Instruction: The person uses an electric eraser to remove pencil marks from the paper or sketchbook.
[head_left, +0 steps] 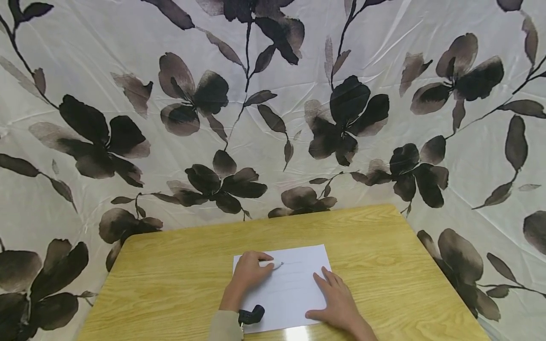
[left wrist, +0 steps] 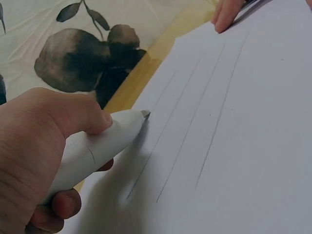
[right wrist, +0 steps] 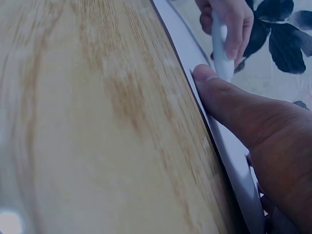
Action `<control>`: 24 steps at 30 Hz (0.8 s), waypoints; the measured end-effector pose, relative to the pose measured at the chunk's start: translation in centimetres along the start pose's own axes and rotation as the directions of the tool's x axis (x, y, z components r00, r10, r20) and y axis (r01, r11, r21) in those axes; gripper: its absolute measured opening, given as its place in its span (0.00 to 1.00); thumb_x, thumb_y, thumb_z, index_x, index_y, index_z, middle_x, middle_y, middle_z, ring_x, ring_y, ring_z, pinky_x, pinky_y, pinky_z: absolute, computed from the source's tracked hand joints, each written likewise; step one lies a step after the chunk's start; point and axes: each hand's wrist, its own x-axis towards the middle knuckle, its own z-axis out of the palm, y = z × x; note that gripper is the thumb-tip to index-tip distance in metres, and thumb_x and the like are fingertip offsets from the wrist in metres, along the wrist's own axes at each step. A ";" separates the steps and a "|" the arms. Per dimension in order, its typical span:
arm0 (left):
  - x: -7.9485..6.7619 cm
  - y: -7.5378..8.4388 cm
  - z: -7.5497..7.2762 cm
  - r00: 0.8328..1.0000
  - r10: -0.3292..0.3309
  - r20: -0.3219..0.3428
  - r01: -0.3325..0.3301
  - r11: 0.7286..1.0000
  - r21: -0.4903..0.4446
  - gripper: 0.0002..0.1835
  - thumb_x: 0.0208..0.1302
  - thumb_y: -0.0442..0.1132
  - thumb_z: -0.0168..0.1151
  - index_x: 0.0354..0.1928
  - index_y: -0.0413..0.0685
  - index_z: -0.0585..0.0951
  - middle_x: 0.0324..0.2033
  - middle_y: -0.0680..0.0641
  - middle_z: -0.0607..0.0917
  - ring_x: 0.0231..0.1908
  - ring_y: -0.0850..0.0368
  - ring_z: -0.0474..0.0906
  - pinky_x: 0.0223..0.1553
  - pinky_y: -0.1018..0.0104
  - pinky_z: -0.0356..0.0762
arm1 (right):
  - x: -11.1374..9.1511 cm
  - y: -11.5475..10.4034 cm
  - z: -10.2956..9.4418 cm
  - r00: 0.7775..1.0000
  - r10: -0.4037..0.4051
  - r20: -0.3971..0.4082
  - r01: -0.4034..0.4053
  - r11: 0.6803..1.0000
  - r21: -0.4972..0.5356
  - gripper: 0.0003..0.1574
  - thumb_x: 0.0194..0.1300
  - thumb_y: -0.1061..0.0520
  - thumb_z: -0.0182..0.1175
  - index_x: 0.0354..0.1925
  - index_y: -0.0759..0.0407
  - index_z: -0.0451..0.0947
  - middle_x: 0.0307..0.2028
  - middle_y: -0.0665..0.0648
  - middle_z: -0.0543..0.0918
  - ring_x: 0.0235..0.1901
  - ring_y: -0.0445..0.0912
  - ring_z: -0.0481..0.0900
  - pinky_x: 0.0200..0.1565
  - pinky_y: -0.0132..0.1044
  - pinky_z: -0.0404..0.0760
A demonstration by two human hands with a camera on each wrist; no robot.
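Note:
My left hand (head_left: 250,271) grips a thick, white, pen-shaped electric eraser (left wrist: 102,148), thumb on top and fingers curled beneath. Its small pale tip is at the faint end of the outermost pencil line (left wrist: 165,92); whether it touches the paper I cannot tell. Several thin grey lines run across the white sheet of paper (head_left: 290,303). On the sheet's right side rests my right hand (head_left: 337,298), fingers spread and thumb near the front edge. In the right wrist view, that thumb (right wrist: 229,97) lies along the paper's edge, while the other fingers are mostly hidden.
The sheet lies on a yellow wood-grain table (head_left: 170,274). Behind and beside the table hangs a pale cloth (head_left: 273,142) with dark flower prints. A black wrist device (head_left: 251,315) sits on the left wrist, over the paper's near left corner. Light reflects off the table's front.

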 end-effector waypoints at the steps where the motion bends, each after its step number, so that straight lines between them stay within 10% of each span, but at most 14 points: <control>1: 0.0 0.0 0.0 1.000 0.002 0.006 -0.002 1.000 -0.010 0.07 0.55 0.45 0.69 0.36 0.57 0.90 0.35 0.57 0.87 0.46 0.52 0.82 0.47 0.53 0.77 | 0.0 0.0 0.0 1.000 0.001 0.000 -0.001 1.000 -0.005 0.66 0.39 0.21 0.67 0.68 0.57 0.67 0.70 0.65 0.60 0.67 0.63 0.57 0.61 0.66 0.58; 24: 0.1 0.0 0.5 1.000 -0.001 0.026 0.001 1.000 -0.002 0.08 0.55 0.46 0.69 0.36 0.57 0.90 0.36 0.58 0.87 0.46 0.51 0.82 0.47 0.51 0.76 | 0.0 0.0 0.1 1.000 0.009 0.005 -0.009 1.000 0.001 0.67 0.39 0.20 0.66 0.68 0.57 0.67 0.70 0.65 0.60 0.67 0.63 0.57 0.60 0.66 0.58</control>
